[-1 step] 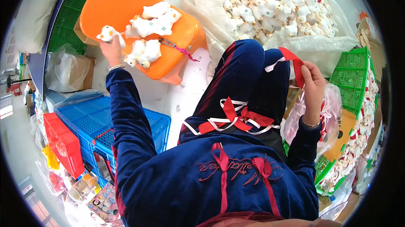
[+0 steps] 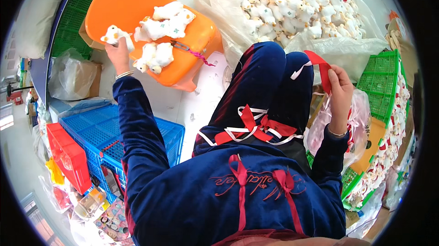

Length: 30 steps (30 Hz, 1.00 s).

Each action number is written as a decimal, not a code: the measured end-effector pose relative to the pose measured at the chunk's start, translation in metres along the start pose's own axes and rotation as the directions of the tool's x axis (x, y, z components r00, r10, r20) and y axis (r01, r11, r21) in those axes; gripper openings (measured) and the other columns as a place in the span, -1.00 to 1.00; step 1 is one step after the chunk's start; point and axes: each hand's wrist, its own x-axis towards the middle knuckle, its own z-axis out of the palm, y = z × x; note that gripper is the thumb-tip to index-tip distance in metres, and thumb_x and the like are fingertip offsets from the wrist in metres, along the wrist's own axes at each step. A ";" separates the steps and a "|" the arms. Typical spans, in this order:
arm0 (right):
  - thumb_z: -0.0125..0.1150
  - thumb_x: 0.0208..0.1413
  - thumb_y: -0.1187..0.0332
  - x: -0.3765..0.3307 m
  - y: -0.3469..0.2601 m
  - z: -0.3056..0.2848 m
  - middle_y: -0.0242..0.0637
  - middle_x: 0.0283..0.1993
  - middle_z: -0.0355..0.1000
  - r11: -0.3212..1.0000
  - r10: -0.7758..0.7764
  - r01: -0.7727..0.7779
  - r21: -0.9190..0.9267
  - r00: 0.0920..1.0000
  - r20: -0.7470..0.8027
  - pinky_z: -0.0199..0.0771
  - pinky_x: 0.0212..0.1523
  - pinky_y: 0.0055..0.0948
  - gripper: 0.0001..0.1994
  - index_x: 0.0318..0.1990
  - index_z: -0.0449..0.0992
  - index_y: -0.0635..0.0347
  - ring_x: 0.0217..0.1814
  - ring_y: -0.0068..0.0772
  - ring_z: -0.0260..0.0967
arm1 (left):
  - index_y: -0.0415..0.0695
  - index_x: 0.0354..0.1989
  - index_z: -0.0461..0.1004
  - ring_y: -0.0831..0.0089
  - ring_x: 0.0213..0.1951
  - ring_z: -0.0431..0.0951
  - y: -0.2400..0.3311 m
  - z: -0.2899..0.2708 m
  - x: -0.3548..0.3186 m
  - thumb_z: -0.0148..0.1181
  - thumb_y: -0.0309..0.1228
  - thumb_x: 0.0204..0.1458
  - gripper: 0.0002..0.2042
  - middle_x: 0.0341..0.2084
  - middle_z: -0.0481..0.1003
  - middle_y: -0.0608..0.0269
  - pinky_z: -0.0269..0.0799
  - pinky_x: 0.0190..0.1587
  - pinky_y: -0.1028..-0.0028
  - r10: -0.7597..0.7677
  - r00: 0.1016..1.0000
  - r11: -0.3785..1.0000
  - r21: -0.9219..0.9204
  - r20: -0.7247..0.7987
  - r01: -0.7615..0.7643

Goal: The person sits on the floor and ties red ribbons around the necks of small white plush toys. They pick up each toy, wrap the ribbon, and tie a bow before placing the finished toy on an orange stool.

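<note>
Left hand (image 2: pixel 118 51) is out at full stretch, arm in a dark blue velvet sleeve reaching forward and left to the orange plastic stool (image 2: pixel 119 3). Its grip is clenched around a small white plush toy (image 2: pixel 114 34) right at the stool's near-left edge; the toy's long axis lies roughly across the picture, its pale head end poking out to the left of the fingers. A thin bracelet sits at that wrist.

Right hand (image 2: pixel 339 91) is up on the other side, forearm rising from the lower right, wrist bent, fingers pinched shut on a red ribbon piece (image 2: pixel 321 65). The ribbon arcs up and leftward from the fingers, its long axis running from the grip toward the upper left, with a white strip trailing off its left end over the knee.

On the stool, more white plush toys: a pair (image 2: pixel 167 21) lying near the middle and another pair (image 2: pixel 153 57) near the front edge, just beside the left hand. Small scissors (image 2: pixel 183 47) with a pink cord lie on the seat to their right.

Across the lap, a tangle of red and white ribbons (image 2: pixel 256 129) rests on the dark blue trousers. Beyond the knees, a big clear bag (image 2: pixel 347 47) heaped with white plush toys. A blue crate (image 2: pixel 109 131) sits on the floor at left with a red crate (image 2: pixel 68 156) beside it; a green basket (image 2: pixel 382 79) stands at right.
</note>
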 end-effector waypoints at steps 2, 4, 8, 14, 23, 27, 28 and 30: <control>0.20 0.38 0.40 0.003 0.010 -0.003 -0.56 -0.26 0.51 1.000 -0.009 0.010 0.009 0.997 -0.077 0.32 -0.30 -0.72 -0.82 -0.03 0.63 0.30 -0.29 -0.79 0.36 | -0.32 0.19 0.41 0.42 0.04 0.54 0.078 0.029 -0.027 0.15 -0.44 0.16 -0.58 0.06 0.54 0.11 0.48 0.08 0.40 -0.051 0.966 0.983 -0.160 0.253 0.093; 0.20 0.36 0.41 0.004 0.004 -0.002 -0.53 -0.26 0.53 0.987 0.042 -0.043 -0.155 0.999 -0.012 0.33 -0.31 -0.72 -0.82 -0.01 0.63 0.27 -0.28 -0.79 0.38 | -0.31 0.29 0.34 0.38 0.11 0.54 0.164 0.046 -0.086 0.12 -0.47 0.15 -0.51 0.11 0.52 0.11 0.47 0.15 0.40 -0.036 0.829 0.968 -0.187 0.559 0.169; 0.22 0.31 0.38 -0.018 -0.002 0.045 -0.44 -0.33 0.53 0.951 0.003 0.107 -0.289 0.934 0.358 0.45 -0.21 -0.54 -0.83 -0.13 0.62 0.32 -0.24 -0.63 0.42 | -0.20 0.29 0.35 0.38 0.14 0.54 0.243 0.097 -0.210 0.49 -0.38 -0.05 -0.31 0.12 0.51 0.20 0.43 0.24 0.30 0.254 0.049 0.731 -0.225 0.966 0.644; 0.28 0.19 0.37 -0.074 0.006 0.037 -0.18 -0.27 0.63 0.965 0.208 0.013 -0.262 0.567 0.797 0.54 -0.17 -0.38 -0.84 -0.18 0.59 0.29 -0.26 -0.37 0.57 | -0.23 0.25 0.36 0.31 0.18 0.48 0.274 0.141 -0.322 0.32 -0.43 0.05 -0.45 0.18 0.43 0.10 0.32 0.29 0.33 0.514 -0.157 0.712 -0.318 0.843 0.626; 0.24 0.29 0.45 -0.126 0.028 0.007 -0.32 -0.07 0.55 0.952 0.276 -0.303 -0.045 0.788 0.550 0.49 0.04 -0.44 -0.78 0.05 0.52 0.28 -0.03 -0.53 0.48 | -0.23 0.20 0.43 0.00 0.35 0.29 0.257 0.146 -0.340 0.26 0.15 0.18 -0.32 0.36 0.27 -0.14 0.15 0.40 0.10 0.462 0.101 0.861 -0.473 0.881 0.188; 0.12 0.33 0.45 -0.116 0.020 -0.006 -0.33 -0.04 0.47 0.992 0.121 -0.115 -0.058 0.669 0.733 0.42 0.16 -0.40 -0.74 0.13 0.48 0.26 0.07 -0.48 0.43 | -0.21 0.41 0.22 0.13 0.33 0.34 0.250 0.161 -0.334 0.27 0.27 0.10 -0.09 0.30 0.32 -0.08 0.20 0.38 0.22 0.413 -0.025 0.879 -0.391 0.910 0.273; 0.20 0.29 0.43 -0.116 0.018 -0.009 -0.33 -0.02 0.46 0.993 0.074 -0.119 0.005 0.647 0.759 0.41 0.18 -0.39 -0.68 0.16 0.45 0.26 0.09 -0.47 0.42 | -0.23 0.41 0.22 0.25 0.25 0.41 0.253 0.158 -0.331 0.35 0.16 0.05 -0.11 0.23 0.36 -0.01 0.33 0.29 0.32 0.306 -0.101 0.890 -0.246 0.947 0.384; 0.33 0.20 0.39 -0.114 0.009 -0.012 -0.35 0.00 0.46 0.981 0.031 -0.172 0.093 0.606 0.795 0.40 0.21 -0.38 -0.56 0.20 0.41 0.24 0.11 -0.46 0.41 | -0.24 0.41 0.20 0.30 0.17 0.47 0.260 0.161 -0.325 0.38 0.04 0.04 -0.13 0.18 0.41 0.02 0.40 0.21 0.37 0.226 -0.206 0.885 -0.113 0.952 0.451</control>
